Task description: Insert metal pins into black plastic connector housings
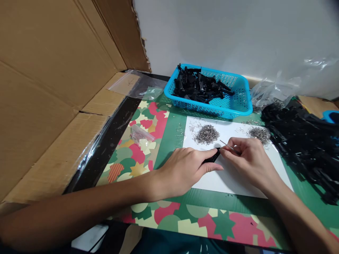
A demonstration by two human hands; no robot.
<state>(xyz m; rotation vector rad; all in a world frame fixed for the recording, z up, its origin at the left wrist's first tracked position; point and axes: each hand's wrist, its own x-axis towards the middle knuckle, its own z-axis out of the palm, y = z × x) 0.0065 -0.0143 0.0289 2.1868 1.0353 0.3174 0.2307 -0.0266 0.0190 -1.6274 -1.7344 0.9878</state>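
Over the white sheet (233, 180), my left hand (189, 165) has a small black plastic part (212, 157) gripped between thumb and fingers. My right hand (245, 157) is closed on a thin metal tool (228, 145), close to the right end of the black part. Whether the right fingertips also pinch something small cannot be made out. Just beyond the hands lies a pile of tiny metal pieces (208, 134). A second pile of metal pieces (259, 134) sits behind my right hand.
A blue basket (209, 110) with black parts stands at the back. Many black parts (304, 144) are heaped at the right, by a plastic bag (275, 90). Cardboard (53, 77) rises at the left. A small plastic bag (141, 135) lies on the patterned cover.
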